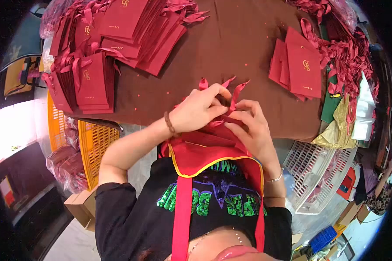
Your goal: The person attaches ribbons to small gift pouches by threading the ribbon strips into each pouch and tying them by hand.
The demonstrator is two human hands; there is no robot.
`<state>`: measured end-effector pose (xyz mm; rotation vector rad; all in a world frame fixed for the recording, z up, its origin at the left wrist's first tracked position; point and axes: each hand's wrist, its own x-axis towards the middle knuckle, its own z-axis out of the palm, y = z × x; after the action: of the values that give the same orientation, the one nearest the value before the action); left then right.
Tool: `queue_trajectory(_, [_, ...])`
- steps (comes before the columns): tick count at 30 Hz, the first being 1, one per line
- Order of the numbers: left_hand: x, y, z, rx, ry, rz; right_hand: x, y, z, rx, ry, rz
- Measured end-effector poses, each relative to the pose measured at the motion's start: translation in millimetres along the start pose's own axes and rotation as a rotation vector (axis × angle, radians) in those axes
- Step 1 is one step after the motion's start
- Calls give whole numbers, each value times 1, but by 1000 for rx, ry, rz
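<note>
Close together at the near edge of the brown-covered table, both my hands work at a red ribbon (237,93). My left hand (198,106), with a brown beaded bracelet at its wrist, is closed, thumb and fingers pinching the ribbon. From the other side my right hand (250,124) has its fingers curled and its thumb pressed in on the ribbon. Loose ribbon ends stick up beyond the fingers. What the ribbon belongs to is mostly hidden under my hands, above my red apron (209,163) with yellow edging.
Stacks of dark red paper bags (91,82) with ribbon handles stand on the table's left. A smaller pile of red bags (305,65) lies right, beside a heap of ribbons (346,61). Orange crates (98,148) and a white crate (320,174) flank the table below.
</note>
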<state>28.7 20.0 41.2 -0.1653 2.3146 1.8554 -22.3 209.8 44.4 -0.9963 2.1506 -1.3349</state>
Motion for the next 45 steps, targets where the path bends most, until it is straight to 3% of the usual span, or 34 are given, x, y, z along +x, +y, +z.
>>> queue_trajectory(1, [2,0,-3,-174,-135,-199,-2,-1,4,-16,33,9])
queue_trajectory(5, [12,12,-15,-142,-322,-262,-4,-2,15,-70,104,-28])
queue_trajectory(9, [17,16,-10,-77,-267,-274,-2,5,21,-30,138,-36])
queue_trajectory(15, [26,1,4,-15,-76,-165,-3,27,24,-147,195,-111])
queue_trajectory(18, [41,-3,-4,-22,179,24,-7,26,24,-15,166,-68])
queue_trajectory(19, [42,5,-14,-19,185,20,-7,26,25,-10,161,-72])
queue_trajectory(22, [43,16,-45,140,279,268,-8,26,23,135,132,84])
queue_trajectory(25, [29,15,-66,44,32,22,-10,30,21,259,92,189])
queue_trajectory(26, [26,14,-65,44,36,19,-9,30,23,260,88,189])
queue_trajectory(28, [21,9,-58,471,-3,-99,-10,28,23,260,88,186])
queue_trajectory(32, [18,-8,-40,290,-26,-62,-8,25,22,193,110,154])
queue_trajectory(35, [11,-8,-40,167,106,60,-9,30,21,191,137,169])
queue_trajectory(37, [6,-9,-38,358,84,224,-11,32,22,188,127,207])
queue_trajectory(39, [10,-9,-30,287,53,221,-8,25,21,165,104,191])
queue_trajectory(42, [15,2,-20,587,-89,179,-7,22,26,155,88,182])
queue_trajectory(45, [23,-6,-14,512,-74,224,-11,31,37,178,126,164])
